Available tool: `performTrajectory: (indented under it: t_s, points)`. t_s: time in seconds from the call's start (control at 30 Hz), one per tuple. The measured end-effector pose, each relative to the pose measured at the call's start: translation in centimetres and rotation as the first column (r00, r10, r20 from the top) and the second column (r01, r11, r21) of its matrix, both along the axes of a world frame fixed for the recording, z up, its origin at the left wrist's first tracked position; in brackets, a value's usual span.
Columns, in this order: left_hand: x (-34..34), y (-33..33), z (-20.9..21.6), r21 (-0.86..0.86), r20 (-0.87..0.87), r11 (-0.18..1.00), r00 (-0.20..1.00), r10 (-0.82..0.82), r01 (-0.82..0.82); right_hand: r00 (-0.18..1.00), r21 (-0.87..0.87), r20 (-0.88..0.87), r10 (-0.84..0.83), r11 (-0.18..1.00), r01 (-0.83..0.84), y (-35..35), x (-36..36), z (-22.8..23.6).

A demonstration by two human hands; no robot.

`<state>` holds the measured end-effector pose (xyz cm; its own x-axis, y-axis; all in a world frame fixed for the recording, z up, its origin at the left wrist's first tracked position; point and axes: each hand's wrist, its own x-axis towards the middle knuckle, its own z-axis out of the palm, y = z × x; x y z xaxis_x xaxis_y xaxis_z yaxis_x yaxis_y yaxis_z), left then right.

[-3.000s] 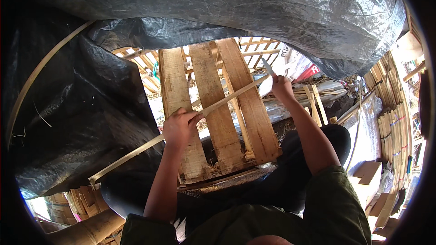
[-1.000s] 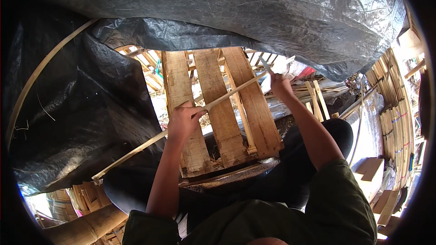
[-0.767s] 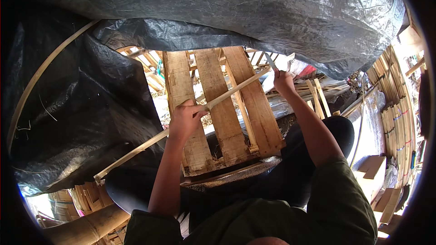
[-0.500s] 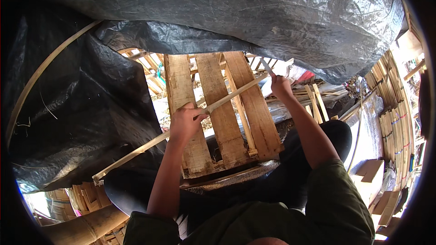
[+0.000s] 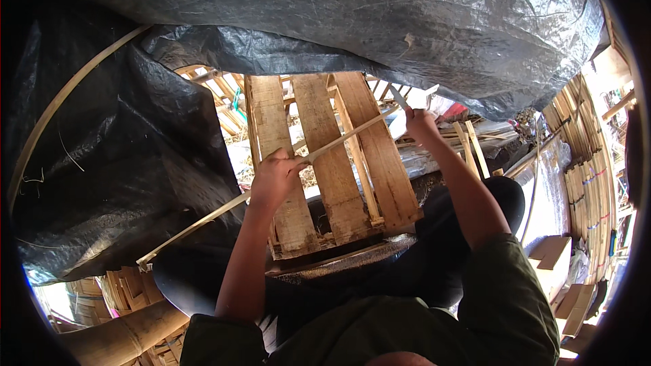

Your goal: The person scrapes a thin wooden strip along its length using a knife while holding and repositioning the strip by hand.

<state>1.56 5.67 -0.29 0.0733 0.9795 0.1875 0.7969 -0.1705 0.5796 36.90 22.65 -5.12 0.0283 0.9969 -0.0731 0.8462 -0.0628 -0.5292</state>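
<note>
A long, pale bamboo strip lies slantwise above a slatted wooden bench, from beside my left knee up toward my right hand. My left hand is closed round its middle, over the leftmost plank. Beyond the right-hand plank, my right hand grips a knife with its blade pointing up and away. The blade is close to the strip's far end; whether they touch I cannot tell. The knife's handle is hidden in my fist.
A black plastic sheet hangs over the far side and down the left, with a curved bamboo hoop along it. Bundled bamboo strips stand at the right. At the lower left lies a thick bamboo pole.
The strip looks thinner now, as if turned more edge-on, and its far part sits slightly lower. Both hands have shifted only a little.
</note>
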Motion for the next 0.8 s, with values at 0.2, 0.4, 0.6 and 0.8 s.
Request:
performTrajectory:
  t_s: [0.2, 0.4, 0.6, 0.8]
  points:
    - [0.2, -0.2, -0.2, -0.016, 0.005, 1.0, 1.0, 0.002, -0.002, 0.988, -0.198, -0.051, -0.145, 0.971, 0.132, -1.3, -1.2, 4.3]
    - [0.6, -0.1, 0.0, 0.047, -0.027, 0.999, 0.999, -0.019, 0.02, 0.997, 0.073, 0.056, -0.061, 0.996, 0.057, -0.5, 1.5, -0.8]
    - [0.2, -0.1, 0.3, -0.018, 0.01, 1.0, 1.0, -0.006, 0.006, 0.957, 0.064, 0.283, 0.065, 0.994, -0.087, 1.4, 2.1, -1.8]
    - [1.6, 1.3, 0.2, 0.023, 0.048, 0.998, 0.997, -0.052, 0.051, 0.936, 0.326, 0.352, 0.004, 0.937, -0.126, 2.6, 6.4, -4.9]
